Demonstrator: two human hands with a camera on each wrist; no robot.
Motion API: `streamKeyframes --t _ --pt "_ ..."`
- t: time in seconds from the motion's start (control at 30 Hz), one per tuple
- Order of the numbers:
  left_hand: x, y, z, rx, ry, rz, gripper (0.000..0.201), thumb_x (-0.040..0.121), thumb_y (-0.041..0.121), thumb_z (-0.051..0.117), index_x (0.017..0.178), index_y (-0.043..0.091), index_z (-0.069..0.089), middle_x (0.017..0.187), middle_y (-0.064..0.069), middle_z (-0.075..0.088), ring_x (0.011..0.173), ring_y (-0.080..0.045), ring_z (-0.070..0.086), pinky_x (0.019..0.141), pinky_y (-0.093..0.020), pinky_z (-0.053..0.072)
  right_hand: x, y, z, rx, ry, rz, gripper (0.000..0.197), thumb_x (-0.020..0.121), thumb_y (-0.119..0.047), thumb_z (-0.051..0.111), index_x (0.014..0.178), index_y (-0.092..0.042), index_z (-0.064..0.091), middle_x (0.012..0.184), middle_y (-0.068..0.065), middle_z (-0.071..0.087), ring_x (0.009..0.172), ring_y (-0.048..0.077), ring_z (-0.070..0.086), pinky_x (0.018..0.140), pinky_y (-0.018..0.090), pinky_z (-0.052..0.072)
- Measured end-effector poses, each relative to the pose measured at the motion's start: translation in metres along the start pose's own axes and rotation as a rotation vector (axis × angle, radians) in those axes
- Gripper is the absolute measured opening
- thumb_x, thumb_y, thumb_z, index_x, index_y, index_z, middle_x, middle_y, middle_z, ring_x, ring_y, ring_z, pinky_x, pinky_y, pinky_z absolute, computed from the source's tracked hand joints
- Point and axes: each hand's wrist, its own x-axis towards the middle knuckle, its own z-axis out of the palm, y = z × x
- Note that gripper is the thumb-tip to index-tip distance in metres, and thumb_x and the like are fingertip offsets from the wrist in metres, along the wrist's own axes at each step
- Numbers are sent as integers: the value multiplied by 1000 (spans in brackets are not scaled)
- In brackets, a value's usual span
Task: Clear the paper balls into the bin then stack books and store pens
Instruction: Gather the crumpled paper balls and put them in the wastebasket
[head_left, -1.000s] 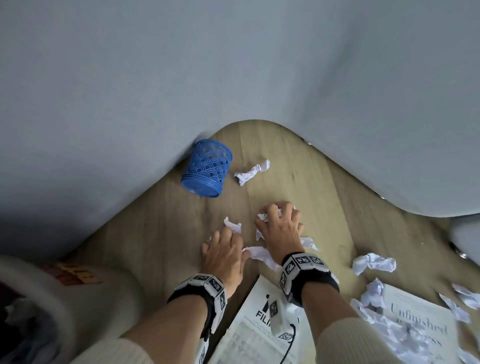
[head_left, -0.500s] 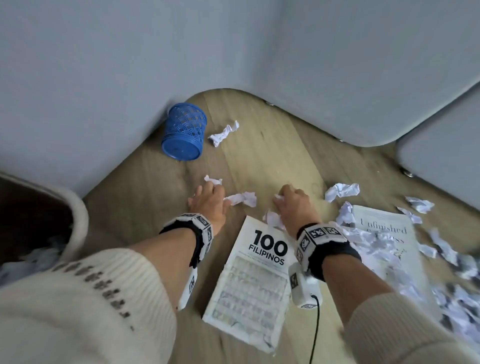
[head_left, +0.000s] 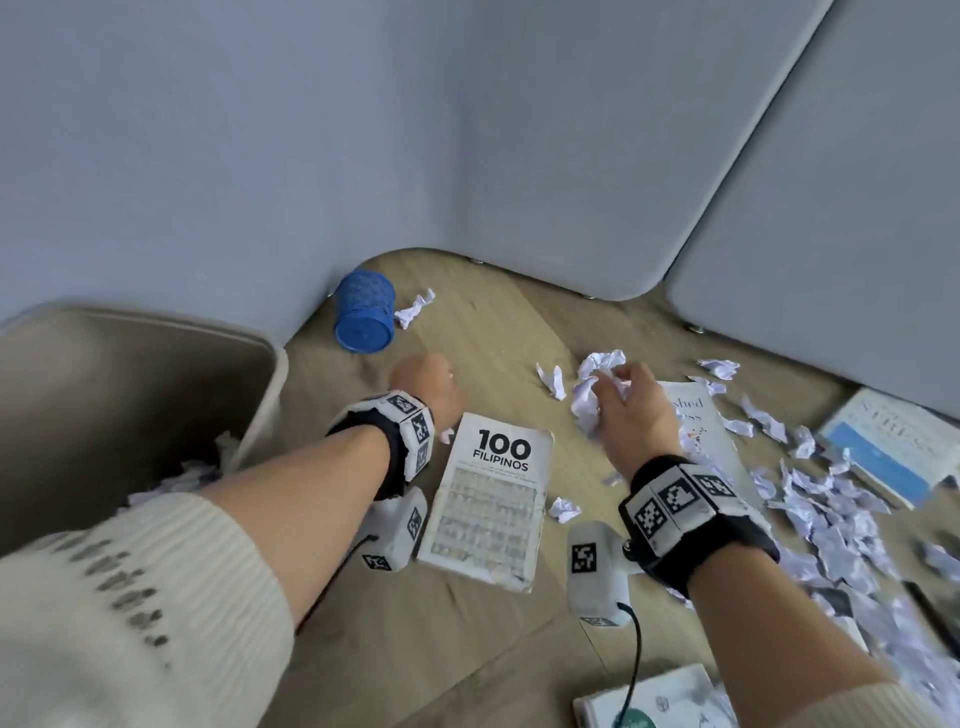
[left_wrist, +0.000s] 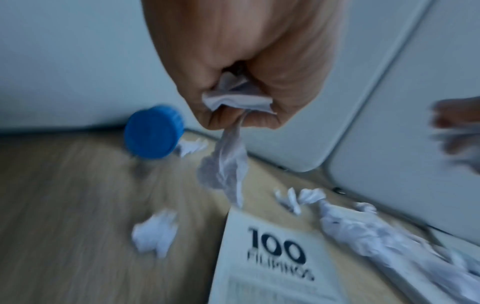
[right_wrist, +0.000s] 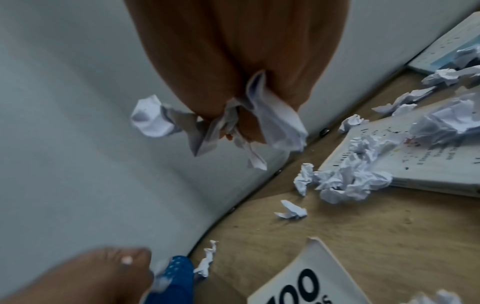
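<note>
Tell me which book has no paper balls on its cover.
The "100 Filipinos" book, lying between the two hands. Its cover shows bare; the "Unfinished" book to its right has paper balls on it.

The "100 Filipinos" book (head_left: 488, 499) lies flat on the desk (head_left: 441, 639); the bin (head_left: 130, 395) stands to its left, and the pen cup (head_left: 363, 312) lies on its side behind it against the partition (head_left: 467, 130), with one paper ball (head_left: 415, 307) just beside the cup. To the book's right lie a second book (head_left: 698, 431) and, farther right, a third book (head_left: 893, 447), with loose paper balls (head_left: 831, 519) scattered on and between them. A fourth book (head_left: 660, 701) lies in front of it, to the right.
</note>
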Motion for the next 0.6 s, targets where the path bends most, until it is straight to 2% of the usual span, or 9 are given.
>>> streamKeyframes --t 0.03,0.1,0.2,0.27,0.37,0.43,0.47,0.5,0.6 --pt "-9 12 -18 65 -23 76 21 77 2 53 59 10 46 60 -4 46 57 -23 42 45 -25 32 -6 -11 -3 12 12 -12 32 99 -35 46 118 -10 53 95 10 63 84 25 55 70 26 33" --pt "-29 30 -60 198 -97 211 25 77 2 53 55 10 44 61 -7 46 62 -25 45 51 -26 33 -15 -38 -7 45 40 -43 33 98 -37 46 117 -11 54 101 14 66 91 28 59 71 27 35" --pt "-64 28 -125 317 -120 335 14 72 1 52 60 8 52 64 -11 44 63 -26 39 53 -26 31 -28 -86 -5 100 48 -100 34 98 -39 45 114 -11 55 103 13 66 94 29 60 74 28 39" --pt "-88 14 -166 333 -88 316 14 72 -2 52 62 8 50 63 -11 39 62 -24 34 49 -24 25 -43 -123 4 152 22 -172 32 97 -38 47 112 -11 56 97 9 65 88 26 59 74 29 43" --pt "-113 -21 -213 283 -4 193 28 79 -2 51 56 9 38 58 -7 35 58 -23 30 42 -22 20 -70 -173 30 237 -76 -271 30 96 -37 49 108 -11 56 82 -2 59 83 21 60 72 33 52" --pt "-125 -49 -233 216 34 80 29 84 3 51 58 12 44 60 -2 42 54 -17 37 43 -17 27 -93 -200 51 284 -161 -304 26 96 -37 50 104 -13 55 76 -5 57 70 12 59 56 14 48" --pt "-132 -63 -240 208 32 34 26 85 4 50 60 11 47 62 -2 45 55 -16 41 45 -19 29 -104 -211 62 289 -193 -323 25 95 -37 50 102 -13 55 75 -4 59 66 10 59 49 10 44" --pt "-138 -77 -243 199 26 -9 23 84 4 50 62 8 49 63 -4 46 58 -18 42 46 -22 29 -115 -219 73 276 -222 -341 25 95 -37 50 102 -13 55 78 -1 62 69 13 60 55 12 45" --pt "-152 -109 -242 113 -45 -154 14 77 10 57 64 8 52 64 -8 50 59 -22 45 52 -23 32 -141 -236 103 218 -325 -373 31 97 -38 44 108 -11 55 103 12 64 99 28 58 88 35 47"
